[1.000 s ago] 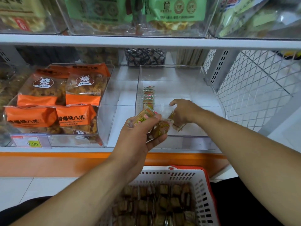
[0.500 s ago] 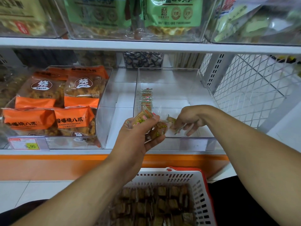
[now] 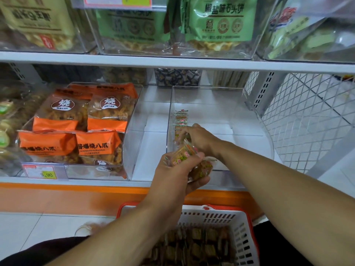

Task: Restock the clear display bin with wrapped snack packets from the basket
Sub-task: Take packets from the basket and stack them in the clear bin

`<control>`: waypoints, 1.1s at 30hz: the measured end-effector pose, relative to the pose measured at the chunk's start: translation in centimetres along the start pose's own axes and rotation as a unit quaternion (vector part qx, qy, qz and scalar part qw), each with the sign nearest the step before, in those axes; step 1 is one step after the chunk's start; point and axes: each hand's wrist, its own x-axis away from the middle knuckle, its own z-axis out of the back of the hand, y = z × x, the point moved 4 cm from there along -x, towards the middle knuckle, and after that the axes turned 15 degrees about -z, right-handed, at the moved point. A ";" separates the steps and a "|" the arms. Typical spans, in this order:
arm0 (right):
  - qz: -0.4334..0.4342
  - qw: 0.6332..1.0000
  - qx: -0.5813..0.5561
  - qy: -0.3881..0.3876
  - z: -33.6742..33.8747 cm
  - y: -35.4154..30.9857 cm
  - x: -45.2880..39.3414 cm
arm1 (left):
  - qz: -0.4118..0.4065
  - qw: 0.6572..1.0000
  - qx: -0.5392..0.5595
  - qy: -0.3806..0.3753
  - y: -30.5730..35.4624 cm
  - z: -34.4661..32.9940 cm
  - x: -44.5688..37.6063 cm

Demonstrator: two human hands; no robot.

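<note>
**Single head view, looking forward and down**

One wide-angle camera worn on the head, close to the shelf (image 3: 172,61), facing it and tilted down. Clear display bin (image 3: 217,104) sits mid-frame; basket (image 3: 244,233) lies below it at the bottom edge, both forearms entering from there. Upper shelf bins fill the top. No second view.

We see a white shelf board (image 3: 172,61) across the upper part of the frame, with a lower shelf under it that has an orange front strip (image 3: 67,196). At the right stands a white wire mesh panel (image 3: 307,112). The floor (image 3: 38,227) at lower left has pale tiles. The light is soft and even.
</note>
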 end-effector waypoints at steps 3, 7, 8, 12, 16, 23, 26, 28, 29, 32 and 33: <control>-0.024 0.996 -0.089 0.020 0.0 -0.5 -0.3 | 0.002 1.000 0.006 0.010 -0.2 0.1 0.1; -0.092 0.980 -0.176 0.029 -0.4 -0.1 -0.8 | 0.012 1.000 0.007 0.010 -0.2 0.4 0.1; -0.104 0.976 -0.189 0.017 -0.6 0.0 -0.9 | 0.015 1.000 0.005 0.006 -0.2 0.4 0.2; -0.112 0.975 -0.189 0.010 -0.9 0.1 -1.3 | 0.024 1.000 0.005 0.002 -0.1 0.4 0.1; -0.105 0.971 -0.215 -0.015 -1.5 0.3 -1.7 | 0.026 1.000 0.012 0.006 -0.1 0.4 0.1; -0.098 0.980 -0.175 0.005 -0.5 1.0 -0.9 | 0.020 1.000 0.019 -0.002 0.1 0.1 0.1; -0.099 0.981 -0.169 -0.010 0.3 1.0 -0.2 | 0.025 0.999 0.030 -0.009 0.3 -0.2 0.2; -0.100 0.981 -0.166 0.000 1.4 1.1 0.7 | 0.029 0.999 0.044 -0.012 0.6 -0.3 0.2; -0.096 0.981 -0.168 0.013 2.3 1.1 1.4 | 0.031 0.998 0.052 -0.010 0.7 -0.3 0.2; -0.041 0.959 -0.280 0.028 4.9 0.9 4.2 | 0.029 0.997 0.066 0.000 1.3 -0.2 0.0; -0.017 0.944 -0.329 0.015 5.6 0.8 5.5 | 0.025 0.997 0.067 0.000 1.5 -0.2 -0.1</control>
